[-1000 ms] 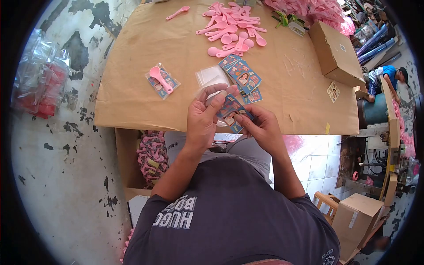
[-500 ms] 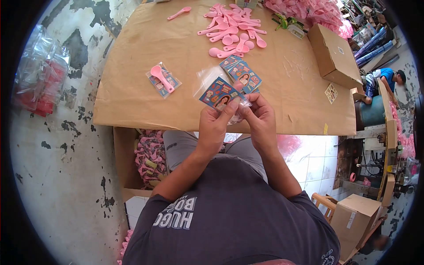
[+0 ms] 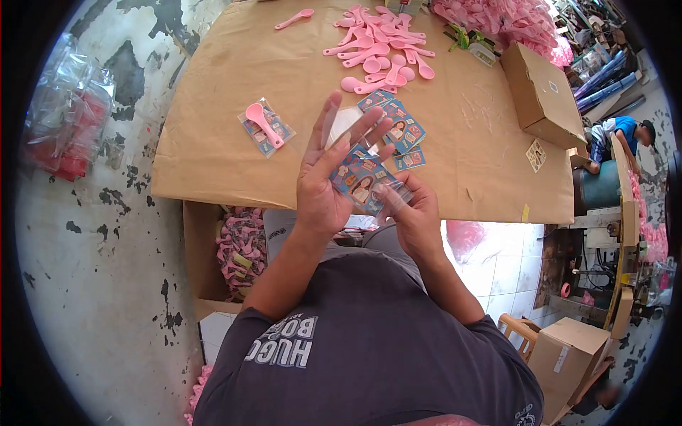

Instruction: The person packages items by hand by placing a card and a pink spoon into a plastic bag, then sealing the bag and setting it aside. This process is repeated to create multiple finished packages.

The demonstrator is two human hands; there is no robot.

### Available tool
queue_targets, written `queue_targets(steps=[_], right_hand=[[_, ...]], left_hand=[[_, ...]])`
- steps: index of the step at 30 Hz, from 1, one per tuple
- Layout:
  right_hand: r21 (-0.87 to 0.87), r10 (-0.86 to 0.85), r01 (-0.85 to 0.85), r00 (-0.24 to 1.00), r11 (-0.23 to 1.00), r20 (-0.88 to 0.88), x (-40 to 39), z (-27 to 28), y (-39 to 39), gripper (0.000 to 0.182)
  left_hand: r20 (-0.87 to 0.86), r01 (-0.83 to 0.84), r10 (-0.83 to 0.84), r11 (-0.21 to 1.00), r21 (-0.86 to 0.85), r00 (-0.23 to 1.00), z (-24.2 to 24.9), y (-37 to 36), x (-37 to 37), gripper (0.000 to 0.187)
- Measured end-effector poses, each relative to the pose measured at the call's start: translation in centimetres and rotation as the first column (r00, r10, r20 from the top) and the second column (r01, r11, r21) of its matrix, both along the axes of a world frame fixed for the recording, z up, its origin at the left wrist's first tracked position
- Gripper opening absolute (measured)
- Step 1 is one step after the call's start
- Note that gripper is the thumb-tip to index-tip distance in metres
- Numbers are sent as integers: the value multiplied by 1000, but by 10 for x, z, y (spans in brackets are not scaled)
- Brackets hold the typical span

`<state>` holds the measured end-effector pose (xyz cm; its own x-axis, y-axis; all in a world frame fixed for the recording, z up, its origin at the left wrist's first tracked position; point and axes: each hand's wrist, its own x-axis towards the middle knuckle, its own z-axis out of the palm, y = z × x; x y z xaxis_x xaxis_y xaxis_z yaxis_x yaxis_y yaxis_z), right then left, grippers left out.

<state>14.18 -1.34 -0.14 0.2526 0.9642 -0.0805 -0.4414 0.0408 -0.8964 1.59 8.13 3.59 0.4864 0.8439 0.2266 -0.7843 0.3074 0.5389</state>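
Fingers (image 3: 395, 199) on blue, colorfully printed card (image 3: 360, 182)

Bright daylight, strong fisheye edge distortion

A small blue card (image 3: 362, 177), printed with a person's picture, is slanting above the table's (image 3: 206, 174) near edge. Clear film (image 3: 400, 192) is showing at its right end, where the right hand (image 3: 419, 213) is pinching. The left hand (image 3: 321, 195), fingers spreading, is meeting its left side. Just beyond, a fanned card stack (image 3: 406, 131) is lying on the table, beside clear bags (image 3: 344, 121) that the left fingers are partly hiding.
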Motion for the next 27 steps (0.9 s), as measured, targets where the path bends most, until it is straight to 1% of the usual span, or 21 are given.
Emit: queue_targets(steps=[1, 3, 5, 7, 9, 11, 13, 15, 17, 19, 21, 23, 25, 27], right_hand=[[0, -2, 2, 1000, 1000, -4, -2, 1, 0, 15], [15, -39, 40, 999, 999, -23, -4, 5, 0, 16], [-8, -46, 46, 999, 999, -9, -4, 8, 0, 17], [-31, -46, 47, 999, 998, 9, -3, 7, 0, 17], [4, -31, 30, 998, 1000, 58, -1, 3, 1, 16], [11, -54, 54, 997, 998, 47, -4, 7, 1, 16], [17, -79, 79, 996, 997, 38, -7, 11, 2, 15], [20, -141, 142, 989, 990, -34, -11, 14, 3, 16], [9, -130, 130, 991, 991, -29, -16, 20, 3, 17], [-5, -117, 117, 993, 993, -24, -16, 20, 3, 17], [-13, -43, 45, 995, 999, 95, -11, 16, 3, 17], [-9, -39, 40, 995, 999, 96, -12, 14, 3, 15], [-3, -37, 38, 995, 999, 96, -13, 12, 5, 13], [-7, -65, 66, 993, 998, 98, -14, 11, 6, 14]], left_hand=[[54, 61, -60, 998, -12, 997, -2, 0, 1, 65], [70, 76, -74, 997, -34, 995, -4, -2, 4, 63], [91, 92, -86, 994, -57, 992, -5, -5, 8, 62], [82, 69, -65, 997, -42, 994, -6, -8, 9, 59], [94, 53, -49, 998, -36, 994, -6, -9, 10, 59], [105, 36, -33, 999, -30, 994, -5, -11, 9, 59], [168, -11, 24, 997, -76, 985, -3, -12, 9, 53], [137, -27, 41, 994, -103, 990, -2, -13, 9, 52], [106, -44, 58, 991, -130, 993, -3, -13, 7, 52], [51, -65, 73, 988, -143, 996, -5, -10, 5, 47], [44, -45, 51, 992, -118, 998, -8, -5, 2, 47], [37, -33, 36, 995, -94, 999, -9, -5, 0, 46], [91, 36, -26, 993, -111, 995, -10, -7, 3, 44], [78, 36, -28, 993, -109, 997, -9, -9, 5, 44]])
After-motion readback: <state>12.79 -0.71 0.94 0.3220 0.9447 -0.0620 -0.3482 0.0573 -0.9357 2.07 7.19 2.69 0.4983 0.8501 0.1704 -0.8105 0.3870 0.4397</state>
